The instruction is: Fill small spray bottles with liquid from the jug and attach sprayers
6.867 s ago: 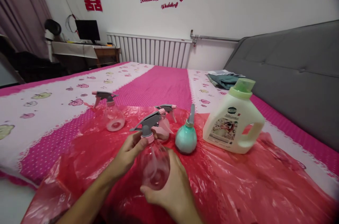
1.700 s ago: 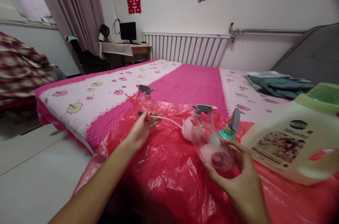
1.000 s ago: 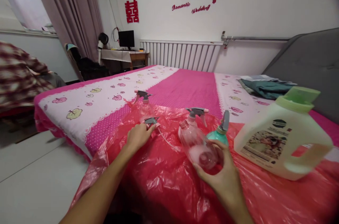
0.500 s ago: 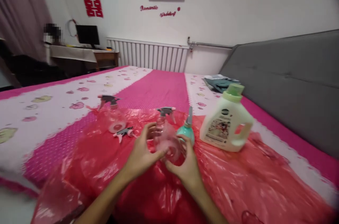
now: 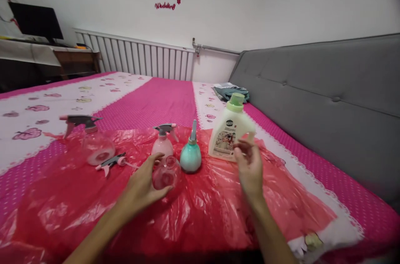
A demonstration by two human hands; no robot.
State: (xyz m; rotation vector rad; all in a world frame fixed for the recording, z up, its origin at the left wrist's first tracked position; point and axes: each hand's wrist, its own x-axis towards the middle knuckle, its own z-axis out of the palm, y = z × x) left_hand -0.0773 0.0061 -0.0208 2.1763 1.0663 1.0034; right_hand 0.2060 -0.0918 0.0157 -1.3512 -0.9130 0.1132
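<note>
My left hand point(image 5: 146, 185) is round the side of a clear round spray bottle point(image 5: 167, 172), which has an uncovered neck and stands on the red plastic sheet point(image 5: 200, 226). Partly curled, my right hand point(image 5: 251, 166) is in front of the handle of a cream detergent jug point(image 5: 224, 137) with a green cap; nothing shows in its fingers, and contact with the handle is unclear. Behind the clear bottle stands a pink spray bottle point(image 5: 162, 145) with a grey trigger. A teal spray bottle point(image 5: 191, 158) stands between that bottle and the jug.
Another clear spray bottle point(image 5: 98, 147) stands at the left, its trigger fitted. A loose grey-and-pink spray head point(image 5: 111, 163) lies beside it. Folded clothes point(image 5: 233, 91) lie farther back on the bed, next to the grey headboard point(image 5: 312, 85).
My right hand has left the clear bottle and moved right to the jug. My left hand stays at the bottle, which sits lower, uncovering the pink bottle behind. The view has turned right.
</note>
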